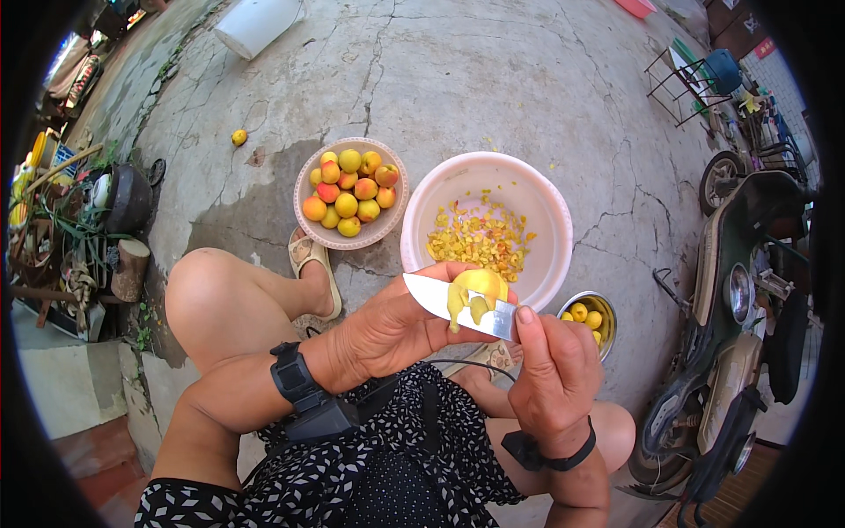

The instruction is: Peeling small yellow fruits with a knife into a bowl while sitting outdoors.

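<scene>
Head view: one yellow fruit (481,282) at the near rim of the basin (547,239), presumably so parings (475,241) collect there. We note left fingers (436,336) gripping it, right fingers (535,339) gripping a knife (429,293).

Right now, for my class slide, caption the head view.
Left hand grips a yellow fruit, right hand a knife with peel on it.

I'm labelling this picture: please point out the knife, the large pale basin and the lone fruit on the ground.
Knife (431,297): head view, bare blade toward the tip.
Large pale basin (551,225): head view, inner wall on the right.
Lone fruit (238,137): head view, middle of its skin.
</scene>
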`<state>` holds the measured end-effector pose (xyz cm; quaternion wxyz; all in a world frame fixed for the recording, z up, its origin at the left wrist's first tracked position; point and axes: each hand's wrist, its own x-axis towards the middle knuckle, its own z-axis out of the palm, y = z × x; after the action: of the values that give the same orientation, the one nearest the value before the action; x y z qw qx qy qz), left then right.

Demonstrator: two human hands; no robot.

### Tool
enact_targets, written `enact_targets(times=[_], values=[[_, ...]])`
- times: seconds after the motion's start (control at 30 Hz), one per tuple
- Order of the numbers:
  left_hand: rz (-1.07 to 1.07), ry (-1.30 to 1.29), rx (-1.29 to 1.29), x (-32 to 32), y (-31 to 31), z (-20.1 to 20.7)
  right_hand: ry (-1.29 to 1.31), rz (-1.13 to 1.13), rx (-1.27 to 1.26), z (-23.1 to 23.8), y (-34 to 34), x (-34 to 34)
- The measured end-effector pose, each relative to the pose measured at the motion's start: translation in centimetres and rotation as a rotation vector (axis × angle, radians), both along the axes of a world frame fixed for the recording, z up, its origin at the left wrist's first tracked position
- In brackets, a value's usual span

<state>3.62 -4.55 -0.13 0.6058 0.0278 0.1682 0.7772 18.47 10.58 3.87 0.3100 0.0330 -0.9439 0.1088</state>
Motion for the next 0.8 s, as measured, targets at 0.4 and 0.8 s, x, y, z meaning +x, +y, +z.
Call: enact_targets(times=[0.4, 0.8], values=[[-0.005, 0.189, -0.069, -0.2, -0.6, 0.0, -0.022, 0.003, -0.112, 0.3, 0.3, -0.2], [-0.066, 0.055, 0.009, -0.3, -0.4, 0.1, -0.006, 0.093, -0.102, 0.7, -0.1, 0.2]])
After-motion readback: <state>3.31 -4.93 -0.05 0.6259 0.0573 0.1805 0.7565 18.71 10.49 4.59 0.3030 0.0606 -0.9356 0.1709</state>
